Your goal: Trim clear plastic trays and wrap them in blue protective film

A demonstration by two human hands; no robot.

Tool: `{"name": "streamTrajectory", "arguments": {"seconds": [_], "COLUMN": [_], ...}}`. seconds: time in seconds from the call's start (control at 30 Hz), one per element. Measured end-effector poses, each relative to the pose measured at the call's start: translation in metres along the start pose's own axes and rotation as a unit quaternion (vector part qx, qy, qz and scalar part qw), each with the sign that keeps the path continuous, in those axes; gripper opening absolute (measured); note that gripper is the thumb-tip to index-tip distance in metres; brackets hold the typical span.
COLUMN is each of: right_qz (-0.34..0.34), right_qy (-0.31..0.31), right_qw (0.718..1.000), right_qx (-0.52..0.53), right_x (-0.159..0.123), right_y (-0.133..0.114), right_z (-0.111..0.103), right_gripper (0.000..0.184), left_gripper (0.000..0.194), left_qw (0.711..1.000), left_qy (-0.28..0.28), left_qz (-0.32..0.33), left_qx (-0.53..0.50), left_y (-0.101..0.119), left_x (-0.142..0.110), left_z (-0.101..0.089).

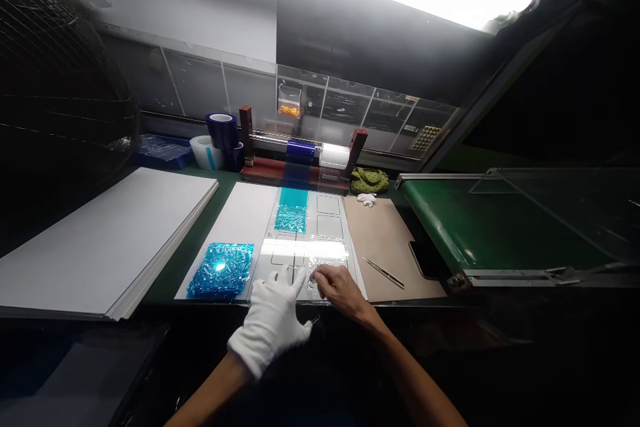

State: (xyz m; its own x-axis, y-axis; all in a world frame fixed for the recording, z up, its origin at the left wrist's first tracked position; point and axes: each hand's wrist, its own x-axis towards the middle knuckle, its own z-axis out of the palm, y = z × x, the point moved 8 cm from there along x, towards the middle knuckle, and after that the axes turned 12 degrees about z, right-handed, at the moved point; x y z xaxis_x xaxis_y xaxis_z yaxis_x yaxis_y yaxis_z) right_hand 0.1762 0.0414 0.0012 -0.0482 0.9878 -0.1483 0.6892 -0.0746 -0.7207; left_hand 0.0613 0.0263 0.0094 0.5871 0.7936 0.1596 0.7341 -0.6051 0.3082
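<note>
My left hand (270,320) wears a white fabric glove, and its spread fingers rest on the near edge of a clear plastic panel (320,217) marked with rounded-square outlines. My right hand (340,288) is bare and pinches a crumpled clear film (326,252) that trails across the panel. A crumpled teal film (291,218) lies on the panel's far left part. To the left of the panel, a crumpled blue film (221,271) lies on a white sheet (235,213).
Fine tweezers (384,272) and a dark phone (423,260) lie on a tan board (385,240). A spare white glove (367,199) sits beyond it. Further back stand a film roll holder (300,160) and tape rolls (221,132). A white sheet stack (100,240) lies left; a green conveyor (475,227) runs right.
</note>
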Motion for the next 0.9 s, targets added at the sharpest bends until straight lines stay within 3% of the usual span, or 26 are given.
{"name": "streamTrajectory", "arguments": {"seconds": [0.13, 0.27, 0.37, 0.43, 0.5, 0.57, 0.63, 0.7, 0.77, 0.83, 0.9], "right_qz": [-0.038, -0.024, 0.005, 0.038, 0.078, 0.112, 0.117, 0.082, 0.038, 0.017, 0.019], "right_qy": [0.050, 0.056, 0.055, -0.007, -0.097, -0.148, -0.137, -0.079, 0.002, 0.055, 0.067], "right_qw": [0.972, 0.965, 0.994, 0.995, 0.957, 0.913, 0.911, 0.958, 0.998, 0.987, 0.963], "right_qx": [-0.227, -0.256, -0.095, 0.089, 0.264, 0.364, 0.371, 0.264, 0.056, -0.151, -0.258], "right_x": [-0.006, -0.009, -0.009, -0.007, -0.004, -0.002, 0.001, 0.002, -0.001, -0.004, -0.006], "right_y": [-0.019, -0.019, -0.007, 0.008, 0.021, 0.030, 0.031, 0.024, 0.010, -0.002, -0.006], "right_z": [0.010, 0.009, -0.005, -0.004, 0.007, 0.016, 0.014, 0.005, -0.002, 0.003, 0.013], "right_gripper": [0.027, 0.027, 0.029, 0.030, 0.033, 0.035, 0.035, 0.032, 0.024, 0.020, 0.023], "left_gripper": [0.070, 0.064, 0.078, 0.086, 0.088, 0.088, 0.089, 0.089, 0.086, 0.074, 0.061], "left_qw": [0.997, 0.998, 1.000, 0.996, 0.980, 0.962, 0.958, 0.973, 0.992, 1.000, 0.999], "left_qy": [-0.024, -0.029, -0.004, 0.049, 0.123, 0.190, 0.215, 0.176, 0.092, 0.014, -0.026], "left_qz": [-0.037, -0.020, 0.014, 0.059, 0.094, 0.093, 0.071, 0.056, 0.030, -0.010, -0.041], "left_qx": [0.059, 0.055, 0.023, -0.046, -0.125, -0.170, -0.173, -0.141, -0.083, -0.024, 0.012], "left_y": [0.006, 0.013, 0.008, 0.005, 0.000, -0.006, -0.007, 0.000, 0.008, 0.011, 0.010], "left_x": [0.012, 0.023, 0.016, 0.006, -0.006, -0.015, -0.017, -0.010, 0.001, 0.008, 0.009], "left_z": [0.000, -0.002, -0.001, 0.003, 0.010, 0.018, 0.022, 0.023, 0.020, 0.014, 0.010]}}
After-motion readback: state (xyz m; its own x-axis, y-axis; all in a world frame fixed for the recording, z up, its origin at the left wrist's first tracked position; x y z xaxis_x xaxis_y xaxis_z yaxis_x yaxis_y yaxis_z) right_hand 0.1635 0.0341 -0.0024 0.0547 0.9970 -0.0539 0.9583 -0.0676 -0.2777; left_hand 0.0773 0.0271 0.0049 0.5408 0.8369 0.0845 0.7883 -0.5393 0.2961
